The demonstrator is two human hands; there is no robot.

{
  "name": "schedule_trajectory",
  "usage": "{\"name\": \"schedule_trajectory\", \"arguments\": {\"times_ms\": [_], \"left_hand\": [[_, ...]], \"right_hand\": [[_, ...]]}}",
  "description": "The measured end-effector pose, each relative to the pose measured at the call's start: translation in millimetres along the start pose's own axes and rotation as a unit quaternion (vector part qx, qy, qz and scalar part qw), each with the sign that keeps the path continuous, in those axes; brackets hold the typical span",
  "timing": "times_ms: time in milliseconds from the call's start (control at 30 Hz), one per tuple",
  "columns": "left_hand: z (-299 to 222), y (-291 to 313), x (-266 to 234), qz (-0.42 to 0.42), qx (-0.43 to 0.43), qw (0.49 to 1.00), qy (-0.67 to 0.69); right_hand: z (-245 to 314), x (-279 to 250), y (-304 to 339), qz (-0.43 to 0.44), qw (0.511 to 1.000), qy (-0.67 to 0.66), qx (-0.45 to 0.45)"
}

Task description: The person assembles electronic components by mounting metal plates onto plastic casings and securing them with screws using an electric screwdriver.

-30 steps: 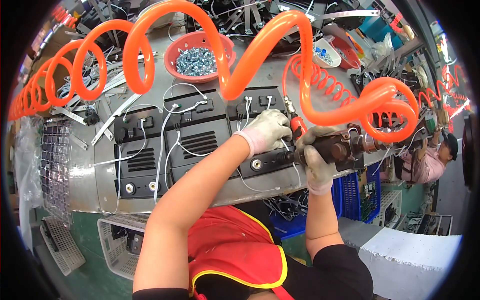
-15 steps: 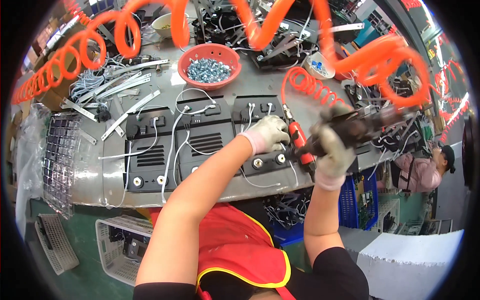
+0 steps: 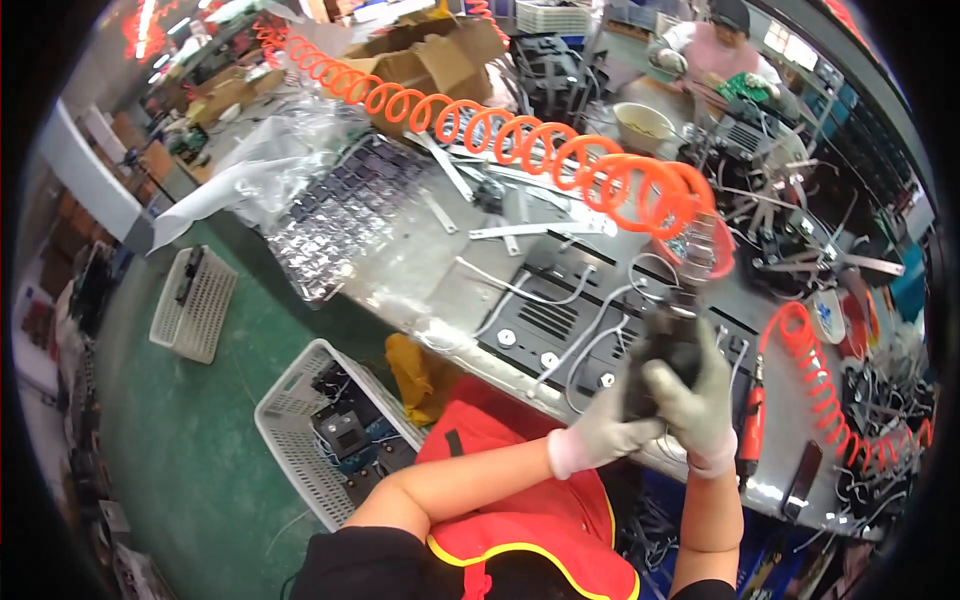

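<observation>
Right hand [image 3: 706, 405], gloved: fingers wrapped around dark handheld tool [image 3: 670, 350], raised in front of black panels [image 3: 545, 320]. Left hand [image 3: 606, 430], also gloved, at tool's lower end; fingers partly hidden, grip can't be told. Red slim tool [image 3: 753, 430] lies to the right on worktop [image 3: 425, 285]. Beyond panels: red bowl [image 3: 727, 257], then co-worker [image 3: 712, 52].

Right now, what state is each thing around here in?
Right hand: gloved, gripping the black tool.
Left hand: gloved, against that tool; exact grip unclear.
Black tool: raised in front of the person, blurred.
Red tool: lying on the metal bench.
Black panels: lying flat.
Red bowl: partly hidden.
White crate: holding dark parts.
Cardboard box: flaps open.
</observation>
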State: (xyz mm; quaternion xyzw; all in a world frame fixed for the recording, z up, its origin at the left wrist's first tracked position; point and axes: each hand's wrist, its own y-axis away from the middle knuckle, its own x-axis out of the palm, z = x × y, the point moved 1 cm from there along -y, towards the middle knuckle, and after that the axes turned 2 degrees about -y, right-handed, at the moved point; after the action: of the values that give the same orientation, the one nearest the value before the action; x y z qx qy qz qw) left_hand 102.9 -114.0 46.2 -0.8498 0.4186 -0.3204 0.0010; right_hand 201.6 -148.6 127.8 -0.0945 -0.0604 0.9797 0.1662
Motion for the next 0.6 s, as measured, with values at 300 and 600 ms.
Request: {"name": "schedule_trajectory", "arguments": {"times_ms": [300, 600], "left_hand": [[-145.4, 11.5, -157.6, -0.369, 0.099, 0.848, -0.367], [-210.9, -38.3, -423.5, -0.427, -0.043, 0.75, -0.504]], "right_hand": [[-26.4, 5.3, -19.8, 0.203, 0.924, 0.31, -0.089], [-37.6, -45.1, -7.0, 0.207, 0.942, 0.261, 0.049]]}}
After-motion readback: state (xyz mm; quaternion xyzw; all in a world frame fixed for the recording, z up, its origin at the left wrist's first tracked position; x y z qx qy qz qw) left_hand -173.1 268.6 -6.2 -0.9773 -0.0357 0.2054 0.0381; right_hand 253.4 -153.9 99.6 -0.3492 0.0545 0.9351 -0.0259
